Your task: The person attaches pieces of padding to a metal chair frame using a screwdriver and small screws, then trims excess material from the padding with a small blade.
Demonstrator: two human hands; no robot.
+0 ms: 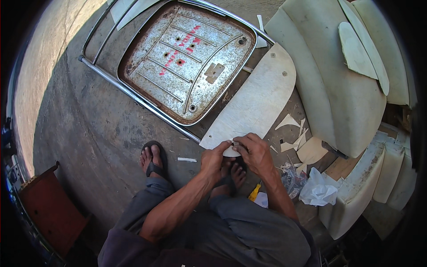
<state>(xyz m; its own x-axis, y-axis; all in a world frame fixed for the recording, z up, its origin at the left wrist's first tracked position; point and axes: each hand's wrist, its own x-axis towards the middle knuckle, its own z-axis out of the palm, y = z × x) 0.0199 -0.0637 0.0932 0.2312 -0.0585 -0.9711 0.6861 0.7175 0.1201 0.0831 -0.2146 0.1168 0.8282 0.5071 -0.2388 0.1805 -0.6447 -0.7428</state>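
Left hand [215, 159] & right hand [254, 153] both pinching near edge of pale curved board [253, 104], board flat on concrete beside rusty metal seat pan [187, 60] w/ red painted marks, foam cushions [338, 89] right of board, white plastic bag [318, 189] & paper scraps [299, 142] below them, yellow tool handle [254, 192] by right foot

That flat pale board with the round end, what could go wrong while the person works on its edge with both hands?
1. Both hands, left hand and right hand, pinch something small at the flat pale rounded board, right above the sandalled foot; a slip might hurt fingers or toes.
2. The rusty metal seat pan lies close by; its rough rim could scratch.
3. Pale offcut scraps litter the floor and could be slipped on.
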